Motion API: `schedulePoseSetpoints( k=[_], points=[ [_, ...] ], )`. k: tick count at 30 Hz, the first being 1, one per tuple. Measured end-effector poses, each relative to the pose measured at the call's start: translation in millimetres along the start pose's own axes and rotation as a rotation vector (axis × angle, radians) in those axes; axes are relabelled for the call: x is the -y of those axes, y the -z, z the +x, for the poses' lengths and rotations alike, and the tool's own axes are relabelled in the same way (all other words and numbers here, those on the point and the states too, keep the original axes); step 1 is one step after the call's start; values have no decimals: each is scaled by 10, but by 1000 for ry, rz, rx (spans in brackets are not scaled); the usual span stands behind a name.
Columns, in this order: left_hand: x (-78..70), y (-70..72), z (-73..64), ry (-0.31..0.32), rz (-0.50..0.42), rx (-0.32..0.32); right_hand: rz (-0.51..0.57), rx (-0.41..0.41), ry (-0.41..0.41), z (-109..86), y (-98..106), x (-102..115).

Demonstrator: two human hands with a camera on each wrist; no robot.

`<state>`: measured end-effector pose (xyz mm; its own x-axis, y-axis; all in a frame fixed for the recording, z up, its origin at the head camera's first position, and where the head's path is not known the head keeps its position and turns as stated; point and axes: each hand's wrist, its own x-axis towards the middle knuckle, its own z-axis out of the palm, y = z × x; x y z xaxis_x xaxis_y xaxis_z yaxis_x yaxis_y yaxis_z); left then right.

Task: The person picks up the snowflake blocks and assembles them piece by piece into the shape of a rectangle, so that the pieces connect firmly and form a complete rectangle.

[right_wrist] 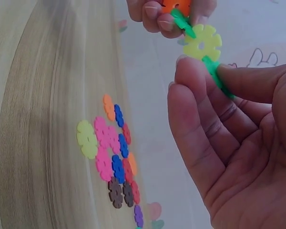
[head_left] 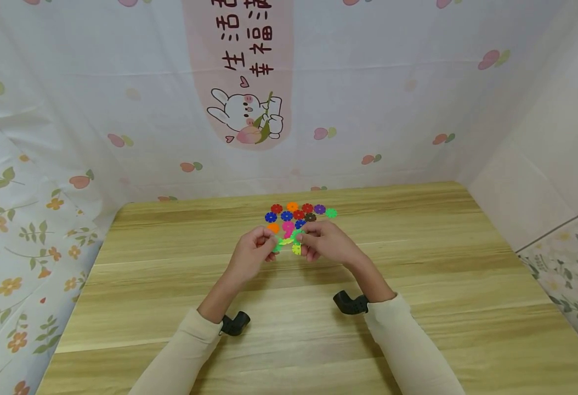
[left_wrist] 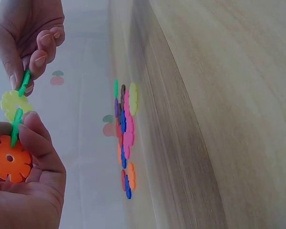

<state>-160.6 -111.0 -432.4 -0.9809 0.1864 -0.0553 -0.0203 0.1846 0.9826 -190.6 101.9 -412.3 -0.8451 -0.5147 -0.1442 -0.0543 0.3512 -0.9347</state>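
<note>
Both hands hold a short chain of slotted plastic interlocking discs above the table. My left hand grips its left end, an orange disc with a green disc slotted into it. A yellow disc in the middle joins that green disc to a second green disc. My right hand pinches this second green disc between thumb and fingers. In the left wrist view, the left fingers partly cover the orange disc.
Loose discs lie grouped on the wooden table beyond the hands: red, blue, purple, brown, pink, yellow and others. A patterned cloth hangs behind the table's far edge.
</note>
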Motion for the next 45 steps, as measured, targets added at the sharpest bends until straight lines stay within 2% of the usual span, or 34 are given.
schedulePoseSetpoints(
  k=[9,19,30,37,45],
  points=[
    [-7,-24,-55,-36,39,30,63,14,-15,1,1,-10],
    [22,-62,-49,-60,43,23,85,-19,-24,33,-63,1],
    [18,-37,-43,-21,43,33,98,-2,-34,59,-55,-38],
    [41,-25,-22,-22,-12,4,111,3,-54,52,-25,-49],
    [61,-23,-26,-12,-41,58,111,13,-40,61,-14,-76]
  ],
)
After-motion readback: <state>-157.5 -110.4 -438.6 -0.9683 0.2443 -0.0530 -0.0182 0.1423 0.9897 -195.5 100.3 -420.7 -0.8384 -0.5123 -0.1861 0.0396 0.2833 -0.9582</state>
